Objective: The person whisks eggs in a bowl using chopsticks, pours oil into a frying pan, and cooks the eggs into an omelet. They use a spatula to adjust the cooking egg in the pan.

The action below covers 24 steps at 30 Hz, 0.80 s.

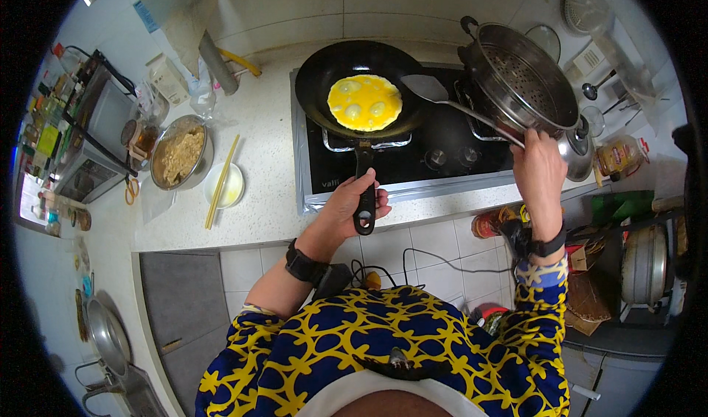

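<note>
My left hand (357,204) grips the black handle of a dark frying pan (315,85) over the left burner. In the pan lies a round yellow egg sheet (365,104) with several raised bubbles and a pale rim. My right hand (539,160) holds the long metal handle of a spatula (426,87). The spatula's flat blade hangs over the pan's right rim, apart from the egg. Right of the pan, a steel steamer pot (520,79) with a perforated insert stands on the black gas stove (381,171).
A metal bowl of pale brown mash (180,154) stands left on the white countertop (265,196). Chopsticks (222,182) rest across a small white bowl (235,187). A pot lid (575,151) and an oil bottle (622,157) sit at the right. Black cables (387,276) trail across the floor.
</note>
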Each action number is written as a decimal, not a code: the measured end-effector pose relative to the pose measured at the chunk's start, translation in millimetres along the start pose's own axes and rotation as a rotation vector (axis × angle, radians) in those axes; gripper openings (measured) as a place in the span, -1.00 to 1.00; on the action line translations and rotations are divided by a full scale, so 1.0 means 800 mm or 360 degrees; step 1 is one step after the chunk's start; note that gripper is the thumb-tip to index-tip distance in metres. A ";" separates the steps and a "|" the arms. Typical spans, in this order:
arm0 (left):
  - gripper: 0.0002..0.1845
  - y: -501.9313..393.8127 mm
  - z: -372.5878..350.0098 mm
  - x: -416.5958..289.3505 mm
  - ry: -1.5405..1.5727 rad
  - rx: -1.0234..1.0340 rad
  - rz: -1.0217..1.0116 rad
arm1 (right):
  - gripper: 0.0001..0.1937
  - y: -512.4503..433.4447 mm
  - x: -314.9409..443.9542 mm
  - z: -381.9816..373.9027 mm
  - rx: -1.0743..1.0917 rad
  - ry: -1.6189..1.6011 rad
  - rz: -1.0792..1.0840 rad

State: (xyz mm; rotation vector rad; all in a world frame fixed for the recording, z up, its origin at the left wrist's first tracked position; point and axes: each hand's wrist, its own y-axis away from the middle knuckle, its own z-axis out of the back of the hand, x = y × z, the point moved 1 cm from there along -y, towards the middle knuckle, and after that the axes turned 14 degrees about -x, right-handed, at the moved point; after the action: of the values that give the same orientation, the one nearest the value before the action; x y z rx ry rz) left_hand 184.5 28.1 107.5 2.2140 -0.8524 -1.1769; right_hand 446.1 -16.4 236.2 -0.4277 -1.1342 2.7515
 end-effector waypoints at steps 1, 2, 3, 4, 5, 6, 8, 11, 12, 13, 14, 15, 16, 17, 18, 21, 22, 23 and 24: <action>-0.73 0.000 0.001 0.000 -0.0020 -0.0005 -0.0007 | -0.86 0.010 -0.002 0.001 0.0011 -0.0070 -0.0093; -0.73 0.000 0.001 -0.001 -0.0031 0.0003 -0.0035 | -0.85 0.019 -0.004 0.002 0.0034 -0.0134 -0.0196; -0.74 0.000 0.002 -0.001 -0.0009 0.0027 -0.0003 | -0.83 0.028 -0.006 0.004 0.0056 -0.0198 -0.0299; -0.74 0.000 0.002 -0.002 0.0021 0.0064 0.0008 | -0.80 0.035 -0.008 0.004 0.0127 -0.0233 -0.0408; -0.75 0.000 0.002 -0.002 0.0046 0.0077 0.0021 | -0.79 0.042 -0.008 0.004 0.0139 -0.0278 -0.0446; -0.75 -0.001 0.002 -0.001 0.0069 0.0100 0.0037 | -0.78 0.048 -0.008 0.004 0.0156 -0.0317 -0.0491; -0.75 -0.002 0.001 0.000 0.0107 0.0093 0.0066 | -0.73 0.057 -0.010 0.004 0.0189 -0.0390 -0.0581; -0.76 -0.003 0.000 0.002 0.0128 0.0107 0.0046 | -0.72 0.066 -0.011 0.004 0.0227 -0.0465 -0.0648; -0.76 -0.003 0.000 0.003 0.0129 0.0103 0.0045 | -0.72 0.068 -0.011 0.004 0.0247 -0.0491 -0.0674; -0.77 -0.004 0.000 0.004 0.0135 0.0097 0.0041 | -0.72 0.070 -0.010 0.003 0.0265 -0.0518 -0.0701; -0.77 -0.004 0.001 0.005 0.0142 0.0092 0.0037 | -0.72 0.071 -0.010 0.003 0.0285 -0.0544 -0.0728; -0.77 -0.005 0.001 0.006 0.0142 0.0093 0.0036 | -0.72 0.072 -0.009 0.003 0.0286 -0.0544 -0.0734; -0.78 -0.005 0.002 0.007 0.0141 0.0095 0.0035 | -0.72 0.073 -0.009 0.003 0.0288 -0.0544 -0.0741; -0.78 -0.006 0.002 0.008 0.0139 0.0096 0.0034 | -0.72 0.074 -0.008 0.003 0.0289 -0.0544 -0.0748; -0.78 -0.006 0.003 0.009 0.0142 0.0093 0.0034 | -0.72 0.075 -0.007 0.003 0.0290 -0.0551 -0.0757; -0.79 -0.007 0.004 0.011 0.0142 0.0083 0.0024 | -0.72 0.078 -0.006 0.003 0.0286 -0.0558 -0.0765; -0.79 -0.007 0.005 0.012 0.0138 0.0078 0.0013 | -0.72 0.079 -0.005 0.003 0.0280 -0.0552 -0.0755; -0.79 -0.007 0.005 0.013 0.0157 0.0085 0.0002 | -0.72 0.080 -0.005 0.003 0.0278 -0.0542 -0.0749; -0.79 -0.007 0.005 0.013 0.0132 0.0072 0.0000 | -0.72 0.081 -0.005 0.003 0.0278 -0.0552 -0.0743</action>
State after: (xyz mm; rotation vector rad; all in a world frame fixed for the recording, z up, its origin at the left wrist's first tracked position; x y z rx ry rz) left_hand 187.1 23.8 96.4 2.2825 -0.8527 -1.0678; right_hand 448.3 -64.8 193.1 0.3118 -0.8968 2.5208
